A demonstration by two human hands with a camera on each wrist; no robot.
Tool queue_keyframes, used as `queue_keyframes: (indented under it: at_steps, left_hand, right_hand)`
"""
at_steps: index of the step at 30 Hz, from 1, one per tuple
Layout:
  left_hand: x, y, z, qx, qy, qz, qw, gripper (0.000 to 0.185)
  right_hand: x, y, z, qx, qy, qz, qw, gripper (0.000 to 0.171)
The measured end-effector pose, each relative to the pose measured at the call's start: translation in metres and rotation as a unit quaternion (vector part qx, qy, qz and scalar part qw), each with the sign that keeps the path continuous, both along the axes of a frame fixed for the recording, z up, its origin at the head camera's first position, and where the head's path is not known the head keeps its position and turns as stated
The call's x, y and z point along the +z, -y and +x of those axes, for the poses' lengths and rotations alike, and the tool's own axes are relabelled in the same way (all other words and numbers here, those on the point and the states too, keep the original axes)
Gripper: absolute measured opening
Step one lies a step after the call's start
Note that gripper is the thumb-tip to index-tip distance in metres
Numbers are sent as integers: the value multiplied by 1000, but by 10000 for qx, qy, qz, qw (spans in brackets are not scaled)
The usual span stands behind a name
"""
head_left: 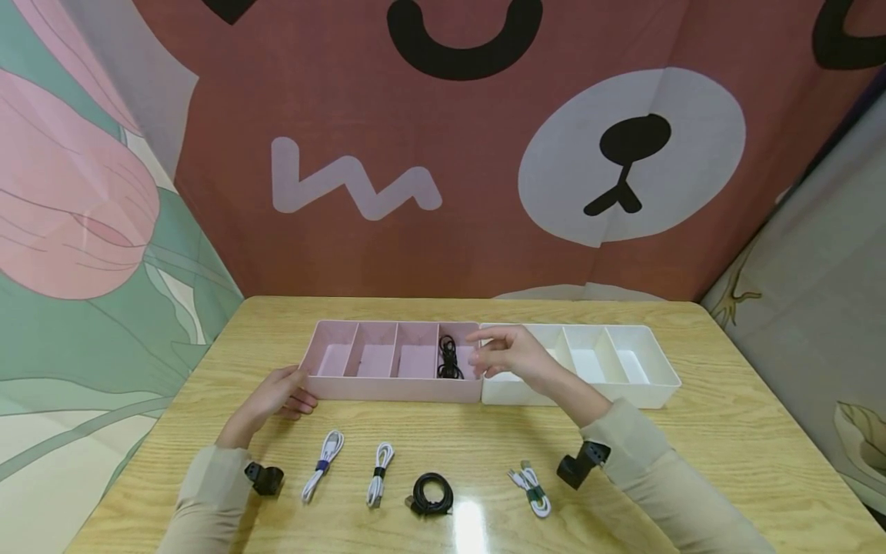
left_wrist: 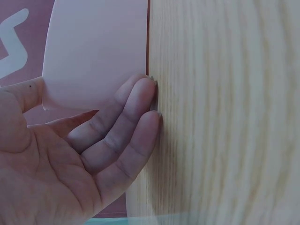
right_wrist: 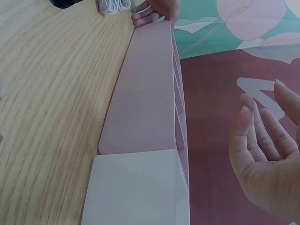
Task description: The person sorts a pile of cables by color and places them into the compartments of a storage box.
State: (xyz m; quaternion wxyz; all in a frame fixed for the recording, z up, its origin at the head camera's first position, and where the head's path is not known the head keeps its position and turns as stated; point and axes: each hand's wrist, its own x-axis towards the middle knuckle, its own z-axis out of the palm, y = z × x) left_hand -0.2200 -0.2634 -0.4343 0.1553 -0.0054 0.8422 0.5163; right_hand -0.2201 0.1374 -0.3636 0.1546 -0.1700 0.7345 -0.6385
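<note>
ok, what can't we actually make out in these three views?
- Head view: plug types on the white cables are too small to tell.
- Head view: the right hand hides the white tray leftmost compartment.
- Left wrist: the pink tray wall hides its inside; left hand cut off by frame edge.
- Right wrist: compartment contents hidden by the tray walls.

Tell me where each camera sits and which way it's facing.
Head: on the head, facing forward and down at the table, showing both hands and sleeves.
Left wrist: on the left wrist, facing along the left hand at the pink tray.
Right wrist: on the right wrist, facing along the tray fronts past the right hand.
All views share the pink tray.
</note>
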Motion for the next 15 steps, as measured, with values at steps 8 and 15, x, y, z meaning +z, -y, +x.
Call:
queue_keyframes:
  at_steps: [8,15]
  left_hand:
    - [0,0,0,52,30,5,10000,51]
    - [-1,1,0,8,4,13,10000,52]
  right_hand:
    - [-3,4,6,273,7,159,9995,40]
    - [-5,7,10,421,0,89,9991,37]
